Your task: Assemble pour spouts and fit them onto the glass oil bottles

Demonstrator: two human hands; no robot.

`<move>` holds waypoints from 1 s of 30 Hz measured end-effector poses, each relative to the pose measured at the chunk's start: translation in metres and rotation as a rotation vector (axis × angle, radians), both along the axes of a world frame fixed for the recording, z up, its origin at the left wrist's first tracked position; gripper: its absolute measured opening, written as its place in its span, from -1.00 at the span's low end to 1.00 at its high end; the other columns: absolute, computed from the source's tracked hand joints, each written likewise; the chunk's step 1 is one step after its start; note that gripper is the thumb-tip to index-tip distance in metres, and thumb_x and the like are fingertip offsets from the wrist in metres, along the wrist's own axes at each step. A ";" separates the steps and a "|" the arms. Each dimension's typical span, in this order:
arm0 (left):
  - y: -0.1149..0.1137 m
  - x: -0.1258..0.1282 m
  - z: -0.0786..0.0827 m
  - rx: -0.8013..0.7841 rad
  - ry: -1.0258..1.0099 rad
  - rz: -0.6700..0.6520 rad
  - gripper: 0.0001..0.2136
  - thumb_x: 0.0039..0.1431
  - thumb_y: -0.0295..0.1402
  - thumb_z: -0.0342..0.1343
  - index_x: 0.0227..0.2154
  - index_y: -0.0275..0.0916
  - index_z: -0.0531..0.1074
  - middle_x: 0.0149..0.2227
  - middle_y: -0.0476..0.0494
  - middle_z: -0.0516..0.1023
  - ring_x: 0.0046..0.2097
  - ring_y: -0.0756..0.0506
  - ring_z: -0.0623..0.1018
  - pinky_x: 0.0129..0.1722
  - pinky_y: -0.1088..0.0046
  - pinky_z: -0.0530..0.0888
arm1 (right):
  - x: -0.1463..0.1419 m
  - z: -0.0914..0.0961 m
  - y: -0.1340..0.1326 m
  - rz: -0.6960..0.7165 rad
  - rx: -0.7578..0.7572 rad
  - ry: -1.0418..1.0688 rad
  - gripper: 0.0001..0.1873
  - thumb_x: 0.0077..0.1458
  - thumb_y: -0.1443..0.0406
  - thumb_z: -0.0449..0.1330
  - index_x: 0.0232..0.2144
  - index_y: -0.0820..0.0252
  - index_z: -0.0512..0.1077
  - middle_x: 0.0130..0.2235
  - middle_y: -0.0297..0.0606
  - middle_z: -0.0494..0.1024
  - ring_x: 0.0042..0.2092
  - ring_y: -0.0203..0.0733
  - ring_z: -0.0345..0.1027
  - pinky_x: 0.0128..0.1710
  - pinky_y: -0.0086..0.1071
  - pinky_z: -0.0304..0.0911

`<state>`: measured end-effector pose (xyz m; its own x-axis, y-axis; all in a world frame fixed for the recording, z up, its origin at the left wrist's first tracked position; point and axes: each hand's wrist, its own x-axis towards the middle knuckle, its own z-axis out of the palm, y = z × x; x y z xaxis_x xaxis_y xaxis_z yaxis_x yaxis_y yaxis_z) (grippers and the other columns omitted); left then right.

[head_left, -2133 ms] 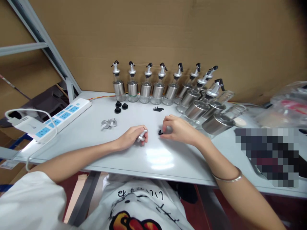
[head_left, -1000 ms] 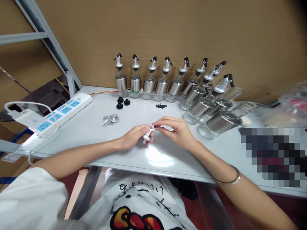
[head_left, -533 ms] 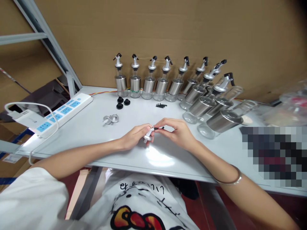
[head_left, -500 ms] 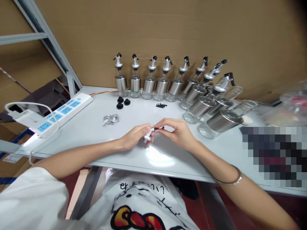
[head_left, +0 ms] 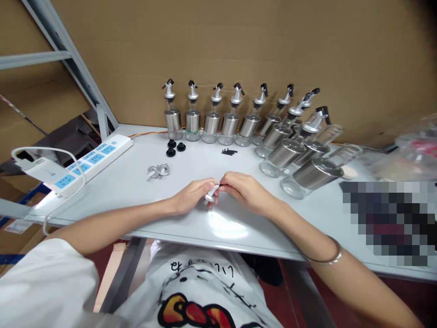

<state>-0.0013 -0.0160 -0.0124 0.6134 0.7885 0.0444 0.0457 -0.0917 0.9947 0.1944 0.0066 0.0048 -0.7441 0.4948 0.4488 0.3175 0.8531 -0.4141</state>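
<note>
My left hand point(head_left: 193, 196) rests on the grey table point(head_left: 136, 191), closed round a small silver pourer spout point(head_left: 210, 195) with a white tip. My right hand point(head_left: 244, 191) meets it from the right, its fingertips pinched against the spout's tip. A small black piece was between those fingers a moment ago; it is hidden now. Two more silver spouts point(head_left: 158, 171) lie to the left. Three black rubber stoppers point(head_left: 173, 148) and a little heap of black clips point(head_left: 229, 151) lie farther back.
Several glass oil bottles with steel sleeves point(head_left: 211, 122) stand along the cardboard wall, more crowd the right point(head_left: 309, 168). A white power strip point(head_left: 82, 165) lies at the left edge. A plastic bag point(head_left: 409, 155) sits at the far right. A blurred-out patch covers the right front.
My right hand picked a small black piece off the table, carried it left to the spout in my left hand, and now its fingers have closed over the spout's tip.
</note>
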 end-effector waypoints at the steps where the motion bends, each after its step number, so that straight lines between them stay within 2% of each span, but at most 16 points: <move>1: 0.000 0.000 0.000 0.003 0.004 -0.003 -0.60 0.28 -0.03 -0.18 -0.39 -0.29 0.28 -0.45 -0.05 0.41 -0.45 0.01 0.40 -0.34 0.43 0.34 | 0.000 0.000 0.000 0.010 -0.011 -0.008 -0.74 0.32 0.28 -0.06 -0.41 0.20 0.30 -0.41 -0.27 0.46 -0.38 -0.29 0.32 -0.37 -0.45 0.19; 7: -0.001 0.000 -0.001 0.012 0.029 -0.015 -0.61 0.28 -0.04 -0.18 -0.39 -0.29 0.29 -0.44 -0.06 0.42 -0.45 0.02 0.40 -0.34 0.43 0.33 | 0.001 -0.001 -0.001 0.006 -0.186 -0.032 -0.65 0.34 0.23 -0.10 -0.45 0.20 0.31 -0.48 -0.34 0.46 -0.46 -0.35 0.29 -0.41 -0.49 0.14; 12: 0.000 0.001 0.000 -0.052 -0.002 -0.004 -0.61 0.25 -0.03 -0.15 -0.40 -0.29 0.29 -0.45 -0.07 0.43 -0.45 0.01 0.40 -0.34 0.43 0.33 | 0.004 0.006 -0.003 -0.033 -0.217 -0.078 -0.63 0.35 0.20 -0.17 -0.40 0.20 0.30 -0.47 -0.32 0.44 -0.46 -0.32 0.29 -0.40 -0.46 0.15; 16: 0.002 0.000 0.001 -0.104 -0.054 0.026 -0.61 0.23 -0.01 -0.11 -0.39 -0.30 0.28 -0.46 -0.07 0.44 -0.47 0.01 0.41 -0.36 0.43 0.35 | 0.008 0.008 -0.001 -0.096 -0.148 -0.110 -0.74 0.32 0.22 -0.12 -0.25 0.19 0.31 -0.39 -0.26 0.48 -0.40 -0.26 0.33 -0.36 -0.41 0.20; 19: 0.002 0.000 0.000 -0.110 -0.066 0.022 -0.60 0.22 0.00 -0.10 -0.39 -0.29 0.28 -0.46 -0.07 0.44 -0.47 0.01 0.42 -0.36 0.43 0.35 | 0.008 0.006 0.000 -0.094 -0.013 -0.138 -0.82 0.30 0.28 -0.07 -0.22 0.19 0.32 -0.32 -0.22 0.52 -0.34 -0.22 0.37 -0.32 -0.38 0.21; 22: 0.003 0.000 0.000 -0.103 -0.067 0.021 -0.60 0.23 0.00 -0.10 -0.39 -0.30 0.28 -0.47 -0.07 0.44 -0.47 0.01 0.42 -0.36 0.43 0.35 | 0.006 0.005 0.000 -0.072 0.091 -0.146 -0.79 0.32 0.31 -0.09 -0.23 0.21 0.33 -0.33 -0.21 0.54 -0.35 -0.21 0.39 -0.32 -0.37 0.20; 30: 0.003 0.001 -0.001 -0.078 -0.051 0.014 -0.60 0.24 0.00 -0.12 -0.39 -0.29 0.28 -0.45 -0.06 0.43 -0.47 0.01 0.41 -0.36 0.43 0.35 | 0.005 0.000 0.002 -0.074 0.120 -0.118 -0.71 0.34 0.26 -0.12 -0.27 0.20 0.37 -0.37 -0.23 0.54 -0.36 -0.23 0.40 -0.33 -0.37 0.22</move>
<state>-0.0005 -0.0129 -0.0129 0.6011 0.7991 0.0138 -0.0048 -0.0137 0.9999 0.1997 0.0083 0.0048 -0.7583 0.4988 0.4198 0.4219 0.8663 -0.2673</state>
